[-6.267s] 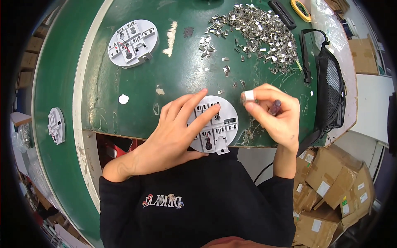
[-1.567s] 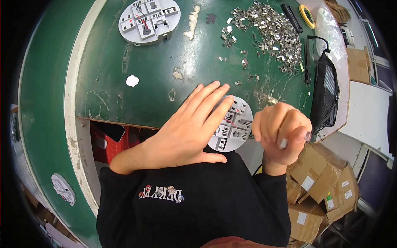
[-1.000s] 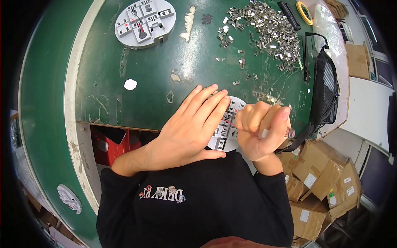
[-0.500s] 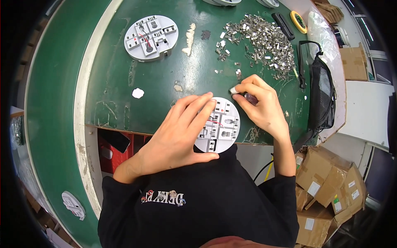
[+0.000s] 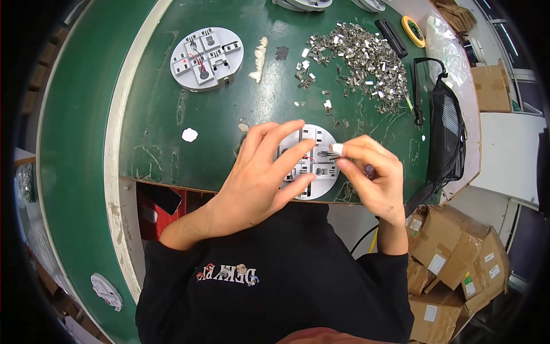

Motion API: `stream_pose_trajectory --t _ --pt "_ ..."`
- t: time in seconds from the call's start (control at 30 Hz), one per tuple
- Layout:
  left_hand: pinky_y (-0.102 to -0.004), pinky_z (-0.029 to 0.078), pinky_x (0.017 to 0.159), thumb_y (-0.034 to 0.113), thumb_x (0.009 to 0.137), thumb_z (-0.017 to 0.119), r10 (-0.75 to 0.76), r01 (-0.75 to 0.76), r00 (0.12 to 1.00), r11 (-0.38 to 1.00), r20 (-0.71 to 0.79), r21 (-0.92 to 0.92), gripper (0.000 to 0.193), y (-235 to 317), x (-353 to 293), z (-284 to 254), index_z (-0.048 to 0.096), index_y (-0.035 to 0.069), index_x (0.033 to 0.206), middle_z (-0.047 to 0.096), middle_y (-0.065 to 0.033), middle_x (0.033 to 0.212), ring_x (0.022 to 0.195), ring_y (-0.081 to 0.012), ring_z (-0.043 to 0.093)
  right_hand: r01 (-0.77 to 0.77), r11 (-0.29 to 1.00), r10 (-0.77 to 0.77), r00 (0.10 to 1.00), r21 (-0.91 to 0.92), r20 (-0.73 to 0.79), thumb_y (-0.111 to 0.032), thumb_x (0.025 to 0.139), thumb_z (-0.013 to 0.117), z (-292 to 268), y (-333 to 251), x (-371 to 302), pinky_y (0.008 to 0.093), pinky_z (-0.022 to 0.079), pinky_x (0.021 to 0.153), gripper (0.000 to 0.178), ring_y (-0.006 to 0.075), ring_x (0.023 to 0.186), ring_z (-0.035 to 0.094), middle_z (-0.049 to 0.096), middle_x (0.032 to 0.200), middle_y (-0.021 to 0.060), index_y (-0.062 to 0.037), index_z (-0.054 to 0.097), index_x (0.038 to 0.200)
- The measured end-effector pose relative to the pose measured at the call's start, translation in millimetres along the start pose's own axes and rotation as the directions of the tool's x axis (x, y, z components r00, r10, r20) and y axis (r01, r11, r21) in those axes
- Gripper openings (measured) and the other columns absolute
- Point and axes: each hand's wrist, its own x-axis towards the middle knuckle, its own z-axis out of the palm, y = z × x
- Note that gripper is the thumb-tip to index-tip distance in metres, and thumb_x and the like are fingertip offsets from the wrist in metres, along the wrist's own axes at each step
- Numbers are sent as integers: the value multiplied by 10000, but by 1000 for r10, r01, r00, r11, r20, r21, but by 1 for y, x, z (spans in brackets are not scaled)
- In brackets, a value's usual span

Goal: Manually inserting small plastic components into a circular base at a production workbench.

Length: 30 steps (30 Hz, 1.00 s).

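Observation:
A round light-grey plastic base (image 5: 325, 182) with raised blocks, slots and a short red wire is at the table's front edge. My left hand (image 5: 258, 166) grips it from the left, fingers spread over its top and thumb near its lower edge. At the base's right side, my right hand (image 5: 375, 175) pinches a small metal clip (image 5: 329, 155) between thumb and index finger, over a slotted block. Something white shows at that index fingertip. A dark reddish-brown rod-like thing (image 5: 370, 171) is tucked in the same hand, mostly hidden by the fingers.
A heap of small metal clips (image 5: 366, 63) lies at the back right. Another round base (image 5: 206, 57) sits at the back left. A black mesh bag (image 5: 447, 126), yellow tape roll (image 5: 413, 31) and black bar-shaped thing (image 5: 391, 38) line the right side. Cardboard boxes (image 5: 447, 241) stand lower right.
The base has shifted slightly up and right with my left hand. My right hand has come down from the bare table to the base's right side, bringing the clip over it.

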Motion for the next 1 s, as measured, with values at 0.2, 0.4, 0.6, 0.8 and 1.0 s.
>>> stream_pose_trajectory --t 0.2,0.4,0.6,0.8,1.0 --pt "-353 436 914 63 775 752 -18 11 998 995 -67 -98 246 -6 0 11 671 63 1007 557 -105 1312 1104 -274 493 55 997 -57 998 -48 -41 81 771 723 9 10 -9 196 269 488 135 52 531 365 674 878 42 -2 711 877" --pt "-360 450 896 20 766 729 -43 26 992 989 -120 -145 149 -3 1 11 642 52 883 582 -98 1248 1062 -286 507 30 996 -36 997 -83 -69 59 759 743 15 4 -12 203 305 479 121 67 530 400 670 850 40 5 690 854" --pt "-345 447 869 9 757 731 -28 12 991 992 -132 -125 159 -4 0 12 644 56 881 590 -92 1244 1050 -269 506 33 994 -42 995 -103 -93 46 762 744 21 -1 -13 210 339 471 116 82 531 439 659 815 32 8 667 840" --pt "-331 441 852 8 754 736 -26 9 991 992 -133 -122 163 -4 0 12 653 60 884 595 -84 1249 1044 -252 500 43 994 -55 992 -99 -116 51 761 737 26 -2 -13 211 336 468 114 80 523 433 654 799 28 6 664 837" --pt "-327 444 845 8 755 735 -23 11 992 995 -120 -102 163 -3 0 11 652 61 885 595 -82 1246 1046 -250 498 73 992 -85 989 -98 -121 80 741 740 28 0 -14 191 253 462 148 46 511 352 675 873 39 6 688 859"
